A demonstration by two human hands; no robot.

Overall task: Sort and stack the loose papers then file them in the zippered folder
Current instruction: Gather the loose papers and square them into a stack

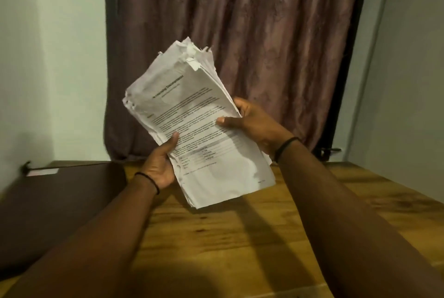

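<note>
Item counts as follows. One paper stack (192,115); the number of sheets in it cannot be read. Two grips: left grip (159,165) and right grip (257,127). Two wristbands, one per wrist: left wristband (149,179) and right wristband (286,146). One folder (55,201). One worktop (240,237). One curtain (264,33)

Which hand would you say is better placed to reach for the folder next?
Probably left: the folder lies on that side, by the left hand; the right hand grips the papers too.
</note>
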